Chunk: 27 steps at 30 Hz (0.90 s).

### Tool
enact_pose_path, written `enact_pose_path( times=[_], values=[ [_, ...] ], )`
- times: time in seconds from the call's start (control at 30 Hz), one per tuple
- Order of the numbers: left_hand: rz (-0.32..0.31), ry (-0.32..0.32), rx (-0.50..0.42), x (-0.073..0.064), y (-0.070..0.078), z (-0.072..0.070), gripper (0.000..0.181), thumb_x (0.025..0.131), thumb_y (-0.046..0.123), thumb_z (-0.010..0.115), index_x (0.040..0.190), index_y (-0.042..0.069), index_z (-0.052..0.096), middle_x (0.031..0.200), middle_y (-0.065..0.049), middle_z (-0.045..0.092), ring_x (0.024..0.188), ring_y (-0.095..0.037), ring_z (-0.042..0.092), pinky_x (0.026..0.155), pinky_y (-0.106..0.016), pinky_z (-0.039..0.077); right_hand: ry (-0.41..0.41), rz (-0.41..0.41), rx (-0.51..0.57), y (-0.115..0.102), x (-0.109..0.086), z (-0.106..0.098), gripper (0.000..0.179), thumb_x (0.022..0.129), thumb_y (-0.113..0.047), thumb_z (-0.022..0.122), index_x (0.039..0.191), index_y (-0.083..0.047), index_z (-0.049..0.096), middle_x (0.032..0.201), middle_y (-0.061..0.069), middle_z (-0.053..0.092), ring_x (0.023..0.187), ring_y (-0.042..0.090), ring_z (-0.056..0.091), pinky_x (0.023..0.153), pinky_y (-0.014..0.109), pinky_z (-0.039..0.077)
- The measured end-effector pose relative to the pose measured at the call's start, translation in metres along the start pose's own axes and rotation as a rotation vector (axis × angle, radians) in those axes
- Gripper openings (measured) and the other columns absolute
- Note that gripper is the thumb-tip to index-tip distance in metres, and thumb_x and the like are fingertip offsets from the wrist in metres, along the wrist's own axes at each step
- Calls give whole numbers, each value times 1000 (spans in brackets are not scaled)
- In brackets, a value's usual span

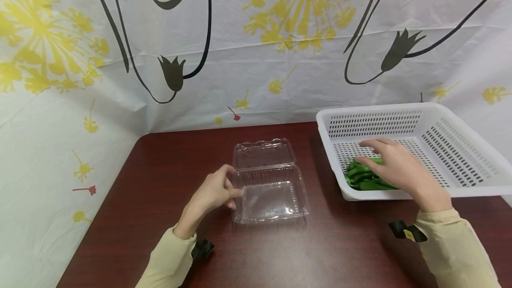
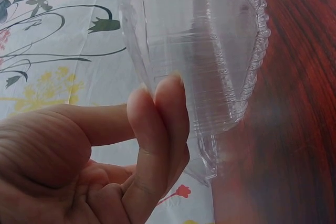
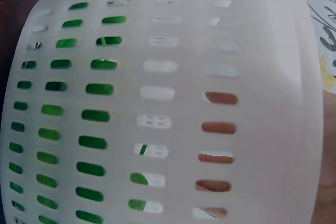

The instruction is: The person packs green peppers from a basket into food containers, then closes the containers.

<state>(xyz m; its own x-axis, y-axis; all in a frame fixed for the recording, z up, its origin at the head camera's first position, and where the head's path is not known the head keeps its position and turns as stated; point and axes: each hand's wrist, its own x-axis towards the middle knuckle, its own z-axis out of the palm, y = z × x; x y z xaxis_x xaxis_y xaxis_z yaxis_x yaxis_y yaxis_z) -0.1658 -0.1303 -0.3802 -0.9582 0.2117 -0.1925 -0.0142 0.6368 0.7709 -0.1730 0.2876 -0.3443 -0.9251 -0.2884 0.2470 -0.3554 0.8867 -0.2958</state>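
Note:
A clear plastic clamshell container (image 1: 269, 195) lies on the table with its lid (image 1: 264, 154) folded back toward the wall. My left hand (image 1: 214, 191) pinches its left rim between thumb and fingers; the left wrist view shows the fingertips (image 2: 170, 90) at the edge of the clear plastic (image 2: 205, 51). Over the white slotted basket (image 1: 335, 154), my right hand (image 1: 394, 166) hovers with loosely bent, spread fingers above a pile of long green peppers (image 1: 362, 174). Through the slots of the basket wall (image 3: 178, 108), the right wrist view shows green peppers and part of the hand.
The dark red-brown table (image 1: 180, 163) carries both containers, the basket at the right. A white cloth (image 1: 248, 74) printed with flowers hangs behind and at the sides. The basket's raised front rim (image 1: 384, 195) passes below the right wrist.

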Motion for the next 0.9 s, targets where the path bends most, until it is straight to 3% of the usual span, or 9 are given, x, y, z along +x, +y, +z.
enact_pose_path(
  times=[0.2, 0.53, 0.9],
  values=[
    [-10, -5, 0, -1, 2, 0, 58, 88, 6, 78, 138, -2, 48, 76, -6, 66, 52, -17, 66, 81, -39, 57, -11, 10, -6, 5, 1, 2, 45, 96, -28, 71, 127, 4, 63, 124, 32, 61, 102, 47, 64, 88, 63, 48],
    [-17, -3, -1, -1, 2, -1, 59, 89, 6, 78, 138, -2, 48, 76, -5, 65, 53, -18, 67, 82, -40, 56, -128, 49, 0, 13, 3, 5, 53, 99, -33, 66, 134, 6, 57, 129, 35, 59, 116, 54, 55, 97, 66, 42],
    [-10, 0, 1, 0, 1, 0, 59, 88, 6, 79, 137, -2, 48, 75, -6, 65, 52, -17, 67, 81, -39, 57, -175, 51, -11, 22, 4, 8, 49, 98, -27, 69, 130, 8, 59, 126, 34, 61, 116, 55, 55, 94, 66, 44]
  ],
)
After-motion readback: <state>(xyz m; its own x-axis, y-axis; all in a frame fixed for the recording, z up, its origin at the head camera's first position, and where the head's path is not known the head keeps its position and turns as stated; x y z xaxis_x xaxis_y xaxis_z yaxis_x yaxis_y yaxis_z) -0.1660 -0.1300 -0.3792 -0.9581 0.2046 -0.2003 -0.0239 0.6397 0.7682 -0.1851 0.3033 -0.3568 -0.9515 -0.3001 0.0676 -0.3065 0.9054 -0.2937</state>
